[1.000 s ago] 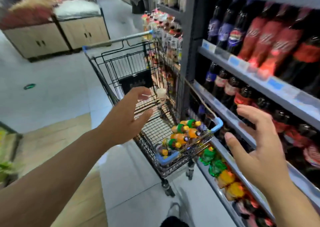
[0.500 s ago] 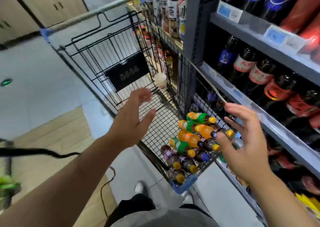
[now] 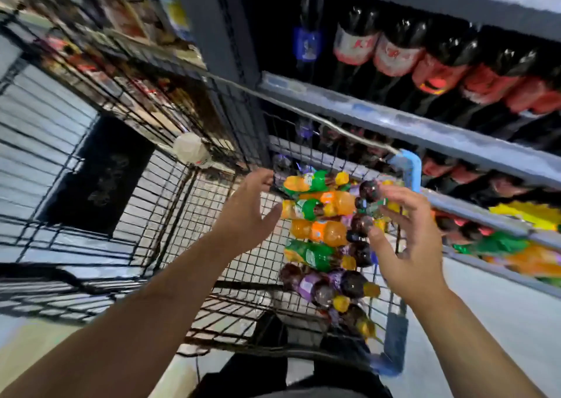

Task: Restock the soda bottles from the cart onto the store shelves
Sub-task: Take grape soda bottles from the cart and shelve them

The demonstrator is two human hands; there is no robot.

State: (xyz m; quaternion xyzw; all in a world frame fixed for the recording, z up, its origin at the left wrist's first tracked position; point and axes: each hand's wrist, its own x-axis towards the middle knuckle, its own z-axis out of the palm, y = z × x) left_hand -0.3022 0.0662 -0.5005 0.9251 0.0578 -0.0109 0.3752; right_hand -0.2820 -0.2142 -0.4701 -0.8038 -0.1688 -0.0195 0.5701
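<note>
The left hand (image 3: 243, 215) hangs over the wire cart (image 3: 145, 215) with its fingers loose and slightly bent, holding nothing, its fingertips just left of the pile of soda bottles (image 3: 321, 230). The right hand (image 3: 409, 245) is spread over the right side of that pile, fingers (image 3: 394, 198) and thumb apart and lightly bent around the cap ends of the dark bottles; it clasps nothing, and the blur hides whether the fingertips touch them. The bottles lie on their sides in the near right corner of the cart: orange ones with green labels toward the far end, purple-labelled dark ones (image 3: 318, 285) nearest the person. A blue corner guard (image 3: 408, 166) sits on the cart rim just beyond the right hand. Farther left in the cart are a pale round cup (image 3: 189, 151) and a black panel (image 3: 100, 172). To the right, the grey store shelves (image 3: 394, 121) run alongside the cart; the upper one carries large dark bottles with red labels (image 3: 394, 54), and the lowest holds green and orange bottles (image 3: 516, 251).
</note>
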